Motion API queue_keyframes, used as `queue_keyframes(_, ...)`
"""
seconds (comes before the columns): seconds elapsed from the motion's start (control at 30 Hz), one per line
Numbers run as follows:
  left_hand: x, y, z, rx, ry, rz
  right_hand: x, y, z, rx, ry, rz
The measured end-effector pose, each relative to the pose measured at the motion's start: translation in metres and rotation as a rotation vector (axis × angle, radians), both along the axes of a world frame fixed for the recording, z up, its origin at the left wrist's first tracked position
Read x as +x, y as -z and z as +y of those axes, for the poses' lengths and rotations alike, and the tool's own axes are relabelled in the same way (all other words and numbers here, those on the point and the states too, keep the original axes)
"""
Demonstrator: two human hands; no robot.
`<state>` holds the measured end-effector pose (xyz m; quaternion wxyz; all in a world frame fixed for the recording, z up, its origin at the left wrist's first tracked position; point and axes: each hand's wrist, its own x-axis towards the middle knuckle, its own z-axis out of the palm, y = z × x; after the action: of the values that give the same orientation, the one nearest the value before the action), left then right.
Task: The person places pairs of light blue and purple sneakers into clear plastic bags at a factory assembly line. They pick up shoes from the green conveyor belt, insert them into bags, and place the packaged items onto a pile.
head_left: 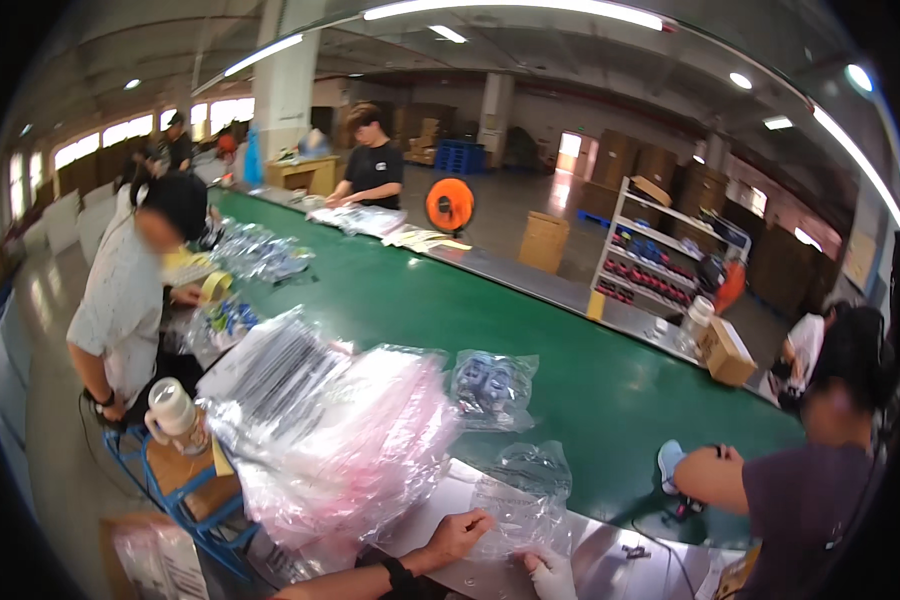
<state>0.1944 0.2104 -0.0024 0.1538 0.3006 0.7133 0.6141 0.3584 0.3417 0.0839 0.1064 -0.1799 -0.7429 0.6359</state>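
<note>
At the near edge of the work surface, my left hand, with a black band on its wrist, pinches the edge of a clear plastic bag. Close by on the right, my right hand looks pale, perhaps gloved, and its fingers close on the lower edge of the same bag. The bag looks flat, with nothing visible inside. A large pile of clear and pinkish plastic bags lies just left of my hands. Beyond the bag, a sealed clear bag with a pair of blue-grey shoes rests on the green belt.
The green conveyor belt runs diagonally across. A person at right handles a light-blue shoe. Another person works at left beside a bottle on a blue-framed stool. An orange fan stands beyond the belt.
</note>
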Motion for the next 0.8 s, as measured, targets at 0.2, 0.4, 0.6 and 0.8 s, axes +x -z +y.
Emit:
queue_keyframes(0.2, 0.008, -0.010, 0.002, 0.060, 0.073, -0.021, 0.016, 0.043, 0.019, -0.610, 0.098, 0.210)
queue_keyframes(0.4, 0.008, -0.009, -0.001, -0.015, 0.037, 0.070, 0.010, 0.045, 0.023, -0.671, 0.137, 0.193)
queue_keyframes(0.6, 0.008, -0.003, 0.003, 0.009, 0.012, 0.067, 0.010, 0.054, 0.026, -0.666, 0.134, 0.253)
queue_keyframes(0.8, 0.008, -0.011, 0.001, 0.041, 0.013, -0.042, 0.008, 0.048, 0.026, -0.695, 0.153, 0.229)
